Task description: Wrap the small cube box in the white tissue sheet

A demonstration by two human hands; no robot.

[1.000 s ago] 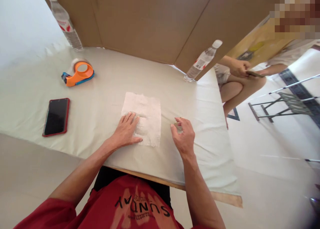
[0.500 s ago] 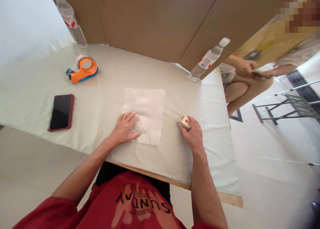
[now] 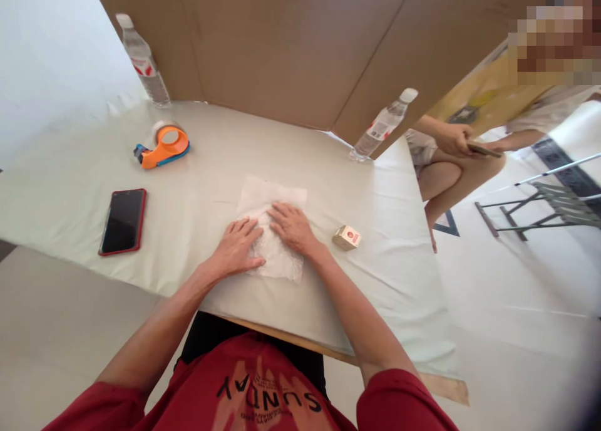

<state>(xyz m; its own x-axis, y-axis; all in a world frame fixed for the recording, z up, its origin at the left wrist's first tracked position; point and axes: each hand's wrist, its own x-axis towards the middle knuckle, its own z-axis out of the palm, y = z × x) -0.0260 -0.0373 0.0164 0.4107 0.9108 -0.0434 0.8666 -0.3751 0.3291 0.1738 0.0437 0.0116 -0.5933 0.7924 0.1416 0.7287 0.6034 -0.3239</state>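
A sheet of thin, whitish bubble wrap (image 3: 276, 252) lies on the cloth-covered table in front of me. My left hand (image 3: 237, 246) rests flat on its left side, fingers spread. On the sheet's upper right part lies my right hand (image 3: 293, 227), palm down with its fingers stretched out. Neither hand grips anything. A small gold-and-white box (image 3: 347, 237) with a red mark stands on the table to the right of my right hand, apart from it.
An orange tape dispenser (image 3: 165, 148) and a red-cased phone (image 3: 123, 222) lie on the left. Two water bottles (image 3: 145, 64) (image 3: 382, 127) stand by a tall cardboard panel (image 3: 282, 49). Beyond the right table edge, a seated person (image 3: 451, 149) holds a phone, near a folding stool (image 3: 554, 205).
My right hand has let go of the small box and moved left onto the bubble wrap. The box stays on the table. My left hand remains on the sheet.
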